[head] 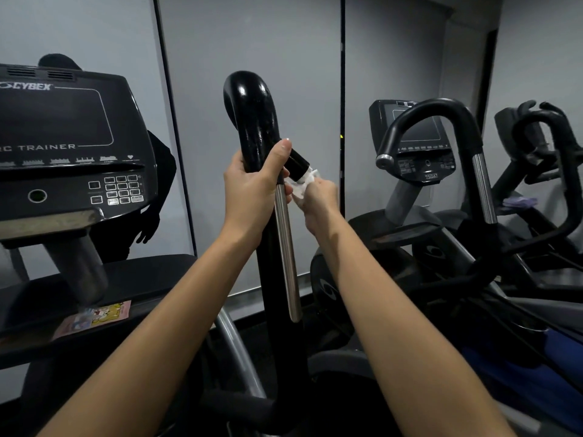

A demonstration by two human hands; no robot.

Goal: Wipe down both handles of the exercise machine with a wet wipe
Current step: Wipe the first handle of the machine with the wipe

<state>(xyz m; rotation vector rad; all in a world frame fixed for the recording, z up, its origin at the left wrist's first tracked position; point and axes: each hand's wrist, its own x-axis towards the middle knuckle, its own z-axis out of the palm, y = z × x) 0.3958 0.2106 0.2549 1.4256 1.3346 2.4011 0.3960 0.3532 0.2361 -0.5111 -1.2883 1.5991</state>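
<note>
Wipe [302,185] bunched in pinching right hand [318,197] fingers should rub around the handle [256,121] stub beyond them, while left hand [252,190] fingers, wrapped around the handle, steady it.

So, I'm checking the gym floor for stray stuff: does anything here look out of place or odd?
One thing: a pink and yellow packet lies on the black ledge under the console, where it doesn't belong. Otherwise nothing stands out: the left hand grips the handle and the right hand holds the wipe against it.
</note>
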